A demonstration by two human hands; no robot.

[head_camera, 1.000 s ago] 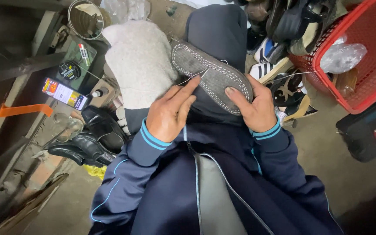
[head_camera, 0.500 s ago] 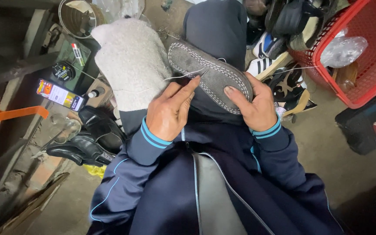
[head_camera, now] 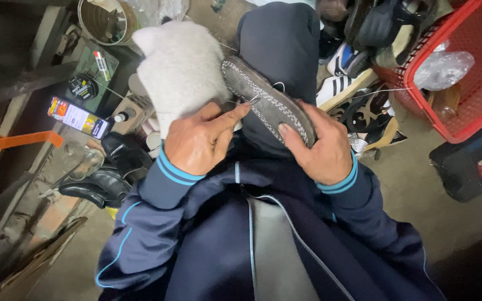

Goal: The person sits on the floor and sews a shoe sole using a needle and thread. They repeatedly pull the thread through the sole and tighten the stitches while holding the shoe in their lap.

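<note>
Head view, looking down over the person's lap. Dark blue jacket with light blue cuff stripes on both sleeves.

Shoe sole (head_camera: 269,103): grey, turned bottom up, rests on the raised knee in dark trousers, slanting from upper left to lower right. A line of pale stitches runs round its edge.

Right hand (head_camera: 322,147): closed round the lower right end of the sole, fingers curled over the stitched edge, thumb on the near face. It grips the sole firmly.

Left hand (head_camera: 202,139): fingers pinched narrow, index finger and thumb stretched toward the sole's left edge. They hold a thin needle (head_camera: 250,101) whose tip meets the stitch line. A pale thread (head_camera: 383,90) runs off to the right from the sole toward the basket; where it ends cannot be told.

Surroundings:
- Grey-white cloth (head_camera: 179,69) lies over the other knee, just left of the sole, touching the left hand's fingers.
- Red plastic basket (head_camera: 475,83) at upper right, with a crumpled clear bag inside.
- Pile of shoes (head_camera: 364,39) between knee and basket, one white with dark stripes.
- Black leather shoe (head_camera: 99,187) on the floor at left, below the left sleeve.
- Round tin (head_camera: 106,21) at top left.
- Small glue tube in orange and black (head_camera: 78,117) beside a dark round can (head_camera: 82,87).
- Black bag (head_camera: 470,164) on the floor at right.
</note>
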